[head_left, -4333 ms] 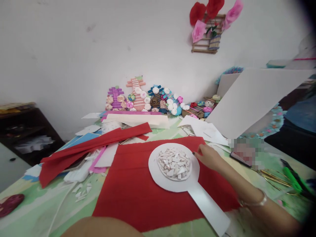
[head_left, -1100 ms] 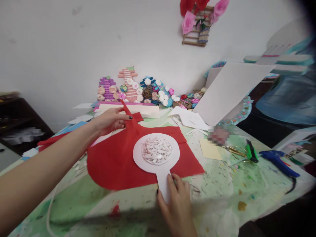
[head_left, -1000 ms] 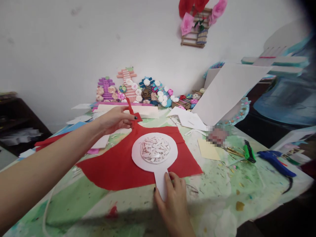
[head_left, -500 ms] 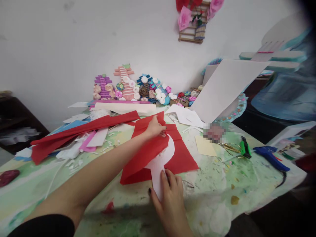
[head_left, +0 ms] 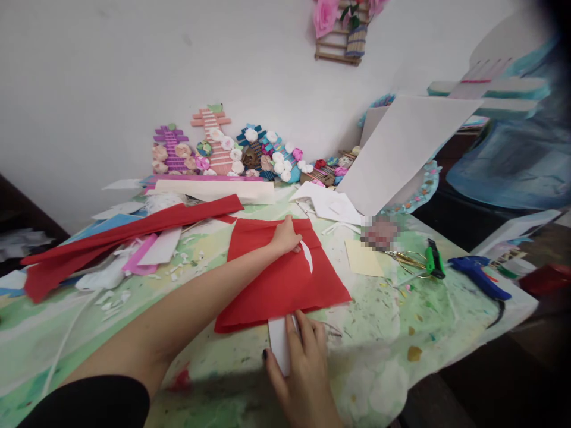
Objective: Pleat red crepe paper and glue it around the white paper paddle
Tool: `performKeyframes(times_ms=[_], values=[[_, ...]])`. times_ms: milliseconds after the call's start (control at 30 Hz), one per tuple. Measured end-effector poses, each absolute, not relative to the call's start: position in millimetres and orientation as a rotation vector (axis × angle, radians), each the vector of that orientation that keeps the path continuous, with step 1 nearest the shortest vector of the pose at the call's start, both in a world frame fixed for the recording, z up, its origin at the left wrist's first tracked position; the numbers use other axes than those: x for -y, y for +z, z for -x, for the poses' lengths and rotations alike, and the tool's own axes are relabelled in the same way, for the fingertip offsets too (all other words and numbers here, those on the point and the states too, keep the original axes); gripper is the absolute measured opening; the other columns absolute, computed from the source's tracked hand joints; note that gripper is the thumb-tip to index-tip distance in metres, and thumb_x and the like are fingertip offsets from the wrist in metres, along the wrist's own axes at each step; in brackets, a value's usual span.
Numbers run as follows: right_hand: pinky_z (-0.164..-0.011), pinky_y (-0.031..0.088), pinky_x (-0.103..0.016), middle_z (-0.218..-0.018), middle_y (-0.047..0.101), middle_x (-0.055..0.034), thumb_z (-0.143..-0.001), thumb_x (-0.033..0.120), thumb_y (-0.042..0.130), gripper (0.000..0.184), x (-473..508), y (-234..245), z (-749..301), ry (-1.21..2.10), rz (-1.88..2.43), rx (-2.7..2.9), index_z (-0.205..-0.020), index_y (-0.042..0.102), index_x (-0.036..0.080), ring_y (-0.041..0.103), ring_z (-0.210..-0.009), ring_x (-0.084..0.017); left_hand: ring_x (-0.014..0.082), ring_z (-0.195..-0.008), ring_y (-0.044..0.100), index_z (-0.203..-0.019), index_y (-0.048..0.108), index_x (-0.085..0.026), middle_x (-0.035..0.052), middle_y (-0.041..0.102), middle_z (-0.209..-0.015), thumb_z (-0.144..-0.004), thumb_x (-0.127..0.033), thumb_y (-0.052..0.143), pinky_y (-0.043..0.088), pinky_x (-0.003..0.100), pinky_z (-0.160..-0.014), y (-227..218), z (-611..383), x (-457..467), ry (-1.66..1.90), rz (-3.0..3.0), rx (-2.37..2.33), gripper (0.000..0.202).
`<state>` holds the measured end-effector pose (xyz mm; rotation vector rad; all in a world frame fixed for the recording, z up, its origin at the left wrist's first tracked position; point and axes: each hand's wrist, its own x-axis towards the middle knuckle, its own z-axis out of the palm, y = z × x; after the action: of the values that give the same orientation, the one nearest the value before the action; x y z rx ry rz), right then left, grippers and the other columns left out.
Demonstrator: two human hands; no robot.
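Right grip [head_left: 306, 351] closed about a white card handle [head_left: 279, 345], thumb along its left edge and fingers along its right; left grip [head_left: 288, 236] resting on a red crepe-like sheet [head_left: 272, 291] with bent fingers, though whether these pinched the sheet or only pressed it could not be told. The handle lay within the right grip and ran forward beneath the sheet, which was doubled over just beyond that grip. A white crescent [head_left: 307, 257], probably the margin of the same card, showed just to the right of the left grip and slightly nearer; the rest was covered.

Handling: the card was judged light and fairly stiff, yet liable to crease if bent; the handle therefore offered the surest hold, taken flat between thumb and fingers. The sheet was judged lighter still, soft and easily wrinkled or torn, best taken near an edge or fold with a broad, gentle touch. Well to the right of the right grip, a blue glue gun [head_left: 479, 276] rested on the bench [head_left: 383, 333]; to the left of the left grip lay a folded red strip [head_left: 134, 235].
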<state>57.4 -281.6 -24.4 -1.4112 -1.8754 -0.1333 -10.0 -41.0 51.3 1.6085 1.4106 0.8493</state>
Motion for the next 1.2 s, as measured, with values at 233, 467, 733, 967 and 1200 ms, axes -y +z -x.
performKeyframes(times_ms=[233, 467, 733, 967, 1200], values=[[-0.087, 0.05, -0.051, -0.125, 0.057, -0.0214, -0.083, 0.027, 0.059, 0.046, 286.4, -25.4, -53.6, -0.156, 1.417, 1.873, -0.124, 0.055, 0.008, 0.049, -0.11, -0.036, 0.0185, -0.057, 0.067, -0.145, 0.019, -0.01, 0.0055, 0.065, -0.075, -0.077, -0.002, 0.054, 0.055, 0.027, -0.057, 57.4, 9.3, 30.5, 0.834, -1.558, -1.457, 0.077], [-0.086, 0.051, -0.05, -0.125, 0.057, -0.0211, -0.082, 0.026, 0.059, 0.047, 286.5, -24.5, -53.5, -0.138, 1.411, 1.889, -0.126, 0.055, 0.009, 0.052, -0.107, -0.034, 0.0224, -0.065, 0.07, -0.148, 0.018, -0.006, 0.0103, 0.07, -0.081, -0.073, -0.004, 0.063, 0.056, 0.032, -0.065, 60.2, 15.3, 38.1, 0.754, -1.608, -1.407, 0.087], [-0.092, 0.048, -0.043, -0.118, 0.06, -0.0158, -0.089, 0.027, 0.052, 0.036, 265.9, 2.1, -93.0, 0.044, 1.383, 1.846, -0.122, 0.059, 0.014, 0.055, -0.108, -0.026, 0.0218, -0.102, 0.067, -0.129, 0.052, -0.015, 0.0104, 0.07, -0.109, -0.077, -0.021, 0.059, 0.05, 0.036, -0.095, 83.0, 99.1, 59.0, 0.98, -2.089, -1.184, 0.053], [-0.083, 0.043, -0.033, -0.1, 0.067, -0.0119, -0.089, 0.03, 0.052, 0.025, 157.1, 51.5, -119.8, 0.385, 1.723, 1.851, -0.101, 0.064, 0.012, 0.06, -0.093, -0.022, 0.0256, -0.093, 0.067, -0.116, 0.057, -0.009, 0.0155, 0.067, -0.114, -0.076, -0.031, 0.053, 0.052, 0.037, -0.085, 41.1, 190.2, 79.0, 0.875, -1.876, -1.965, 0.046], [-0.051, 0.034, -0.025, -0.05, 0.051, 0.0002, -0.077, 0.042, 0.067, 0.036, 65.8, 59.2, -111.7, 0.751, 1.878, 1.845, -0.055, 0.05, 0.019, 0.054, -0.056, -0.016, 0.0226, -0.083, 0.067, -0.109, 0.061, -0.013, 0.0072, 0.072, -0.089, -0.074, -0.034, 0.049, 0.051, 0.031, -0.077, 35.0, 185.2, 91.6, 0.883, -1.836, -1.887, 0.042]])
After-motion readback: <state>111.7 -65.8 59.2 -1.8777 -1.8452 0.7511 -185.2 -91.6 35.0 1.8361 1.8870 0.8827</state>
